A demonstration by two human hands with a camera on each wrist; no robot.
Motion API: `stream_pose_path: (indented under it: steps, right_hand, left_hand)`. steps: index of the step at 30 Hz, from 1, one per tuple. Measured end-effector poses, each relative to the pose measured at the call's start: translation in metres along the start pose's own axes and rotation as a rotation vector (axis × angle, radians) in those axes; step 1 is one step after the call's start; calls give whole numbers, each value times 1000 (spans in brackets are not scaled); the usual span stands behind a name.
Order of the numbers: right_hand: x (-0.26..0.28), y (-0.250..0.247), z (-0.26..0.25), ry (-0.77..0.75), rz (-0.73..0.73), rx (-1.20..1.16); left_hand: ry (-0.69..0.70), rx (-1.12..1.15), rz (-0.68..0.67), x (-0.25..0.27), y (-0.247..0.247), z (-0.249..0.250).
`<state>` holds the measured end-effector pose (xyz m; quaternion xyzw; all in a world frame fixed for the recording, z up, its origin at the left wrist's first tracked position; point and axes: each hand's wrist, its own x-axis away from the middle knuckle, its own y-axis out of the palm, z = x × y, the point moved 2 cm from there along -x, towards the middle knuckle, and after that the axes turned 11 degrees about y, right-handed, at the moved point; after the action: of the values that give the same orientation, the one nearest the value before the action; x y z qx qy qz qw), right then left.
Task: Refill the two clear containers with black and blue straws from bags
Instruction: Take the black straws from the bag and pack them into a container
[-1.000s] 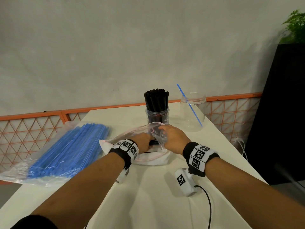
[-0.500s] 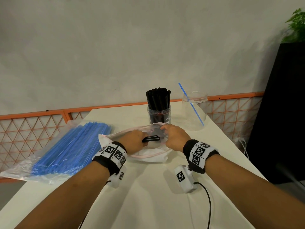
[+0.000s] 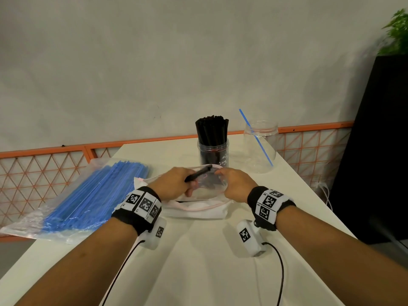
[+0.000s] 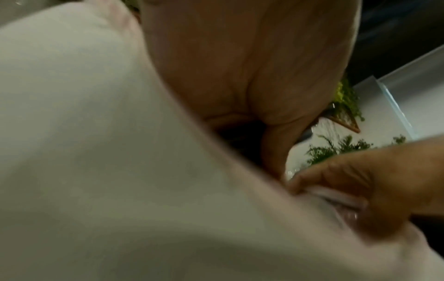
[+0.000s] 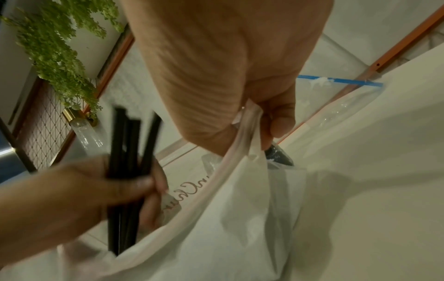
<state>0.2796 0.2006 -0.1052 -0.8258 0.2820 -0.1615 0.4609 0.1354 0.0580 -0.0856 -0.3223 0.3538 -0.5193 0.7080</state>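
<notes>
My left hand [image 3: 176, 182] grips a small bunch of black straws [image 3: 198, 173] at the mouth of a clear zip bag [image 3: 198, 206] lying mid-table. In the right wrist view the black straws [image 5: 127, 152] stick up from that fist, their lower ends still inside the bag [image 5: 216, 228]. My right hand [image 3: 234, 182] pinches the bag's upper rim and holds the mouth open. Behind stands a clear jar [image 3: 213, 155] full of black straws. To its right a second clear jar [image 3: 260, 146] holds one blue straw [image 3: 256, 138]. A bag of blue straws [image 3: 88, 195] lies at the left.
The white table [image 3: 209, 272] has an orange lattice rail [image 3: 55, 168] behind it and to the left. A black cabinet [image 3: 379, 151] with a green plant [image 3: 397, 32] stands at the right. Cables run from both wrist cameras toward the near edge.
My left hand has drawn back out of the bag with the black straws, and their free ends now tilt up toward the jar. The right hand keeps its hold on the rim.
</notes>
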Motion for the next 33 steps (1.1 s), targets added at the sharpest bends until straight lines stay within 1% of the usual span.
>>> stream_pose_path:
  steps: [2, 4, 6, 8, 10, 14, 19, 24, 27, 30, 33]
  right_hand:
    - [1, 1, -3, -42, -22, -8]
    - [2, 1, -7, -73, -37, 8]
    - [3, 1, -10, -88, -36, 15]
    - [4, 0, -12, -105, -3, -5]
    - [4, -1, -14, -122, 56, -32]
    - [3, -6, -18, -97, 159, -98]
    - [-4, -12, -19, -55, 139, -49]
    - [-10, -13, -21, -22, 116, -30]
    - [-13, -15, -23, -25, 133, -51]
    - [-14, -15, -22, -33, 141, -53]
    - [-17, -14, -22, -18, 146, -33]
  left_hand:
    - [49, 221, 105, -4, -7, 10]
    - [114, 432, 239, -12, -15, 20]
    - [173, 581, 343, -20, -21, 27]
    - [196, 680, 396, -27, -20, 30]
    - [169, 746, 414, -33, -14, 27]
    - [99, 807, 463, -39, 1, 14]
    - [35, 805, 466, -38, 12, -1]
    - [11, 800, 422, -38, 15, -3]
    - [74, 810, 421, -40, 3, 7]
    - [203, 833, 437, -49, -28, 29]
    - [333, 849, 481, -67, -64, 55]
